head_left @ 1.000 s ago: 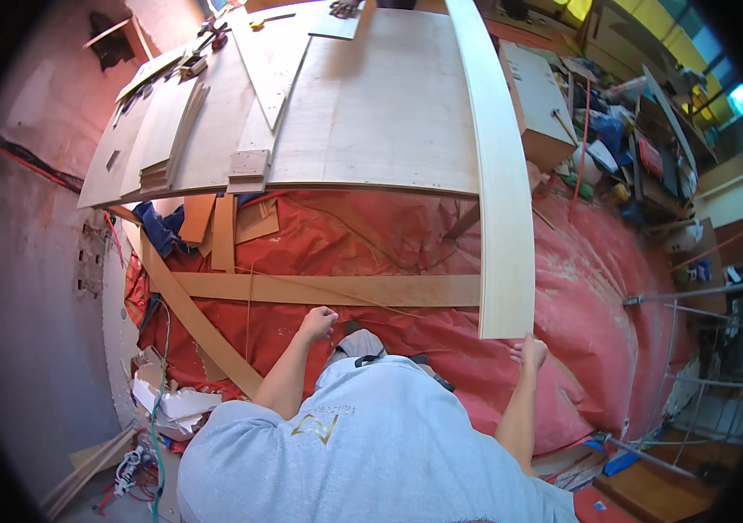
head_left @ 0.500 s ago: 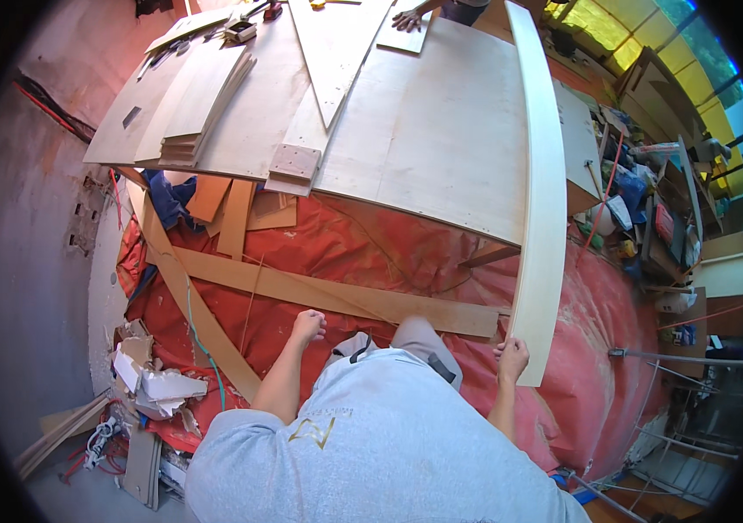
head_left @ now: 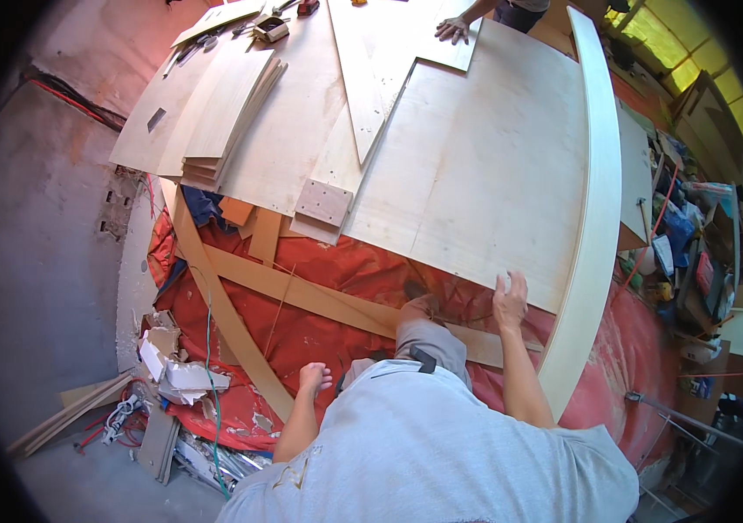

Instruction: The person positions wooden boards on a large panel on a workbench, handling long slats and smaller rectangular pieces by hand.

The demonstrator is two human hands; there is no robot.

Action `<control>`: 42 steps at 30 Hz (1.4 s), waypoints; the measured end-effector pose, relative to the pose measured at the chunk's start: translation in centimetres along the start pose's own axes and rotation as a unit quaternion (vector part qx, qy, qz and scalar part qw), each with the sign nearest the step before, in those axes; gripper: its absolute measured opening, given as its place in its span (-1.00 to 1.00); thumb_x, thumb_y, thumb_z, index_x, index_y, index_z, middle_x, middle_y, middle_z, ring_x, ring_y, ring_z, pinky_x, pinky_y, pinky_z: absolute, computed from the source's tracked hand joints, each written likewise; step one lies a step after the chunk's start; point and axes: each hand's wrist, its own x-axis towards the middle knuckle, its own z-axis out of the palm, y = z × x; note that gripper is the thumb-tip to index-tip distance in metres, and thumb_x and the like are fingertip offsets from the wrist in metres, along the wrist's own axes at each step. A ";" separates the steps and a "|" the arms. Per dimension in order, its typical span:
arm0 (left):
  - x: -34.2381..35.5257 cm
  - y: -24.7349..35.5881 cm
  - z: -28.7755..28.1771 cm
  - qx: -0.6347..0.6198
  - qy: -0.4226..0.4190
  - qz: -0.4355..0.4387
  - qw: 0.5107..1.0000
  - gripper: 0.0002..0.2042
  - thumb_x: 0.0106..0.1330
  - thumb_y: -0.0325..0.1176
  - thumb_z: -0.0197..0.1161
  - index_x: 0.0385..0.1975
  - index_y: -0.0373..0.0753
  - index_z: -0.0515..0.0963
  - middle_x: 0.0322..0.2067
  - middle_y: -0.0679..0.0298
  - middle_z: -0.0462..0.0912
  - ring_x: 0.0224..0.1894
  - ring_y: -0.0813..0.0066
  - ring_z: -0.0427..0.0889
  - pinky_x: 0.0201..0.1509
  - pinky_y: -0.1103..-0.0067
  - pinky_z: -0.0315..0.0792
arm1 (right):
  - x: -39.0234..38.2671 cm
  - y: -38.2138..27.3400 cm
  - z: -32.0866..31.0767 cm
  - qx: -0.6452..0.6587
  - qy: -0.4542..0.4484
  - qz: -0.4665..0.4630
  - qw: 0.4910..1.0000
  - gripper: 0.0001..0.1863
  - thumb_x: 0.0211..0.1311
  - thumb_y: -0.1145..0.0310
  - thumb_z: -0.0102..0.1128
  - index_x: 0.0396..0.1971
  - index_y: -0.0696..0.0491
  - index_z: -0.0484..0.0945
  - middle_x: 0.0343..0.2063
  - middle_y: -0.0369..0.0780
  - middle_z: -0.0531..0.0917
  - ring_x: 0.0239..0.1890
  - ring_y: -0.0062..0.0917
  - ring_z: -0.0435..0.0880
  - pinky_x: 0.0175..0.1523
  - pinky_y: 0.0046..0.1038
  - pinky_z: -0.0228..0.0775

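Fingers, right hand [head_left: 509, 305]: loosely spread, tips up, gripping nothing visible; toward 4 o'clock of view centre.
Fingers, left hand [head_left: 313, 377]: curled in, nothing seen in them; at 7 o'clock, over the red sheet [head_left: 328, 336], well apart from the wood.
Right hand vs. panel: fingertips overlap the near edge of the big pale panel [head_left: 485, 166] in this view; contact cannot be told.
Panel: broad, flat, raised above the sheet; spans roughly 10 to 3 o'clock.
Long plank [head_left: 603, 174]: pale, runs from 1 o'clock down to 4 o'clock along the panel's right side; near end passes behind the right forearm, its tip hidden.
Co-worker's hand [head_left: 452, 30]: flat on a small board [head_left: 457, 57], between 12 and 1 o'clock.
Also on panel: stack of thin boards [head_left: 219, 113] between 10 and 11; drilled block [head_left: 323, 202] at 11, by the near edge.
Step in hand (judged): hand placing at the panel edge, beside the plank; no hold made.
Next move calls for (judged): closing the right fingers if edge or plank is to be held; the plank's length would favour support from the idle left hand too.
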 end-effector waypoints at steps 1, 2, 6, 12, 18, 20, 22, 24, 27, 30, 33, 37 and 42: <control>-0.8 -1.1 -0.7 0.005 0.012 -0.012 1.000 -0.77 0.52 -0.28 0.11 -0.01 -0.21 0.60 -0.21 0.20 0.72 -0.34 0.34 0.72 -0.32 0.36 0.72 | 2.6 -1.8 1.9 0.024 -0.010 -0.026 0.999 -0.58 0.46 0.18 0.23 0.17 0.11 0.57 0.27 0.04 0.54 0.30 -0.03 0.52 0.37 -0.11 0.40; -1.5 -1.9 -1.9 -0.022 0.025 -0.046 0.998 -0.77 0.51 -0.28 0.10 0.01 -0.21 0.59 -0.21 0.20 0.71 -0.34 0.33 0.72 -0.33 0.35 0.72 | 5.3 -4.0 3.8 0.051 -0.019 -0.048 0.997 -0.53 0.46 0.19 0.24 0.23 0.12 0.52 0.33 0.04 0.49 0.35 0.00 0.48 0.43 -0.10 0.35; -5.1 2.4 -3.0 0.005 0.023 -0.059 0.998 -0.75 0.53 -0.24 0.15 0.05 -0.21 0.56 -0.17 0.18 0.73 -0.29 0.35 0.73 -0.31 0.36 0.73 | 13.0 -7.8 11.5 -0.006 -0.067 -0.070 0.995 -0.42 0.51 0.07 0.11 0.34 0.14 0.43 0.44 0.00 0.37 0.49 -0.08 0.30 0.57 -0.04 0.07; -7.6 7.4 0.0 -0.175 0.056 0.033 0.983 -0.71 0.55 -0.19 0.21 0.09 -0.21 0.58 -0.10 0.20 0.75 -0.22 0.40 0.75 -0.20 0.46 0.71 | 13.6 -10.5 16.8 -0.175 -0.029 -0.087 0.980 -0.38 0.55 0.02 -0.07 0.41 0.11 0.38 0.51 -0.06 0.30 0.60 -0.15 0.12 0.64 0.05 -0.18; -7.7 6.9 -0.8 -0.068 -0.023 0.061 0.996 -0.67 0.55 -0.22 0.19 0.17 -0.25 0.58 -0.05 0.22 0.75 -0.16 0.48 0.74 -0.14 0.53 0.66 | 13.1 -10.0 17.0 -0.189 -0.039 -0.078 0.978 -0.38 0.58 0.00 -0.15 0.44 0.08 0.36 0.52 -0.07 0.29 0.60 -0.17 0.14 0.63 0.02 -0.15; -6.1 3.6 -1.8 -0.101 -0.003 0.053 0.993 -0.67 0.54 -0.22 0.19 0.17 -0.25 0.58 -0.04 0.19 0.75 -0.14 0.43 0.75 -0.11 0.48 0.68 | 13.1 -10.4 17.4 -0.177 -0.031 -0.089 0.980 -0.38 0.58 -0.01 -0.17 0.44 0.06 0.35 0.52 -0.08 0.29 0.60 -0.18 0.15 0.63 0.01 -0.15; -5.4 -0.5 -3.8 -0.170 0.027 -0.002 0.985 -0.67 0.54 -0.23 0.17 0.17 -0.25 0.57 -0.05 0.15 0.74 -0.13 0.34 0.76 -0.09 0.40 0.70 | 13.0 -10.4 17.2 -0.167 -0.038 -0.062 0.983 -0.37 0.59 -0.02 -0.17 0.45 0.06 0.35 0.53 -0.11 0.28 0.60 -0.20 0.14 0.63 0.01 -0.17; -4.7 -5.5 -5.7 -0.226 0.043 -0.037 0.973 -0.69 0.54 -0.24 0.16 0.17 -0.23 0.54 -0.06 0.14 0.74 -0.16 0.32 0.76 -0.12 0.37 0.70 | 12.6 -10.0 16.9 -0.185 -0.069 -0.050 0.979 -0.33 0.59 -0.05 -0.20 0.51 0.03 0.28 0.57 -0.12 0.22 0.62 -0.23 0.09 0.65 -0.03 -0.20; -3.4 -15.7 -8.9 -0.261 0.010 -0.096 0.960 -0.79 0.51 -0.22 0.19 0.03 -0.11 0.54 -0.27 0.26 0.69 -0.32 0.38 0.69 -0.34 0.40 0.67 | 13.9 -10.4 17.9 -0.224 -0.111 -0.029 0.968 -0.30 0.61 -0.05 -0.27 0.55 0.08 0.21 0.59 -0.09 0.16 0.65 -0.24 0.03 0.67 -0.08 -0.24; -3.7 -18.2 -7.9 -0.245 0.035 -0.163 0.955 -0.71 0.51 -0.22 0.17 0.11 -0.21 0.51 -0.20 0.15 0.67 -0.25 0.22 0.72 -0.32 0.27 0.72 | 14.1 -10.8 17.7 -0.213 -0.065 -0.032 0.974 -0.32 0.59 -0.04 -0.20 0.53 0.05 0.24 0.58 -0.09 0.17 0.64 -0.23 0.04 0.67 -0.06 -0.25; -5.5 -14.3 -6.6 -0.210 0.066 -0.144 0.965 -0.69 0.52 -0.24 0.14 0.14 -0.23 0.49 -0.13 0.10 0.68 -0.21 0.17 0.74 -0.25 0.26 0.73 | 13.7 -10.2 17.1 -0.188 -0.060 -0.028 0.980 -0.34 0.58 -0.03 -0.16 0.50 0.04 0.28 0.57 -0.11 0.19 0.63 -0.22 0.05 0.67 -0.05 -0.25; -1.7 -11.2 -5.4 -0.275 0.045 -0.092 0.956 -0.70 0.53 -0.25 0.13 0.13 -0.25 0.50 -0.09 0.11 0.70 -0.19 0.21 0.75 -0.24 0.35 0.71 | 13.5 -10.1 16.6 -0.169 -0.054 -0.031 0.984 -0.35 0.54 0.00 -0.07 0.49 0.03 0.28 0.55 -0.11 0.24 0.62 -0.20 0.08 0.66 0.00 -0.25; -1.0 3.2 -0.5 -0.177 0.012 -0.037 0.984 -0.73 0.56 -0.25 0.14 0.08 -0.27 0.57 -0.19 0.21 0.76 -0.22 0.43 0.75 -0.23 0.50 0.66 | 12.9 -10.0 17.1 -0.183 -0.038 -0.047 0.981 -0.38 0.56 0.03 -0.08 0.46 0.04 0.32 0.56 -0.11 0.22 0.61 -0.20 0.11 0.64 0.00 -0.19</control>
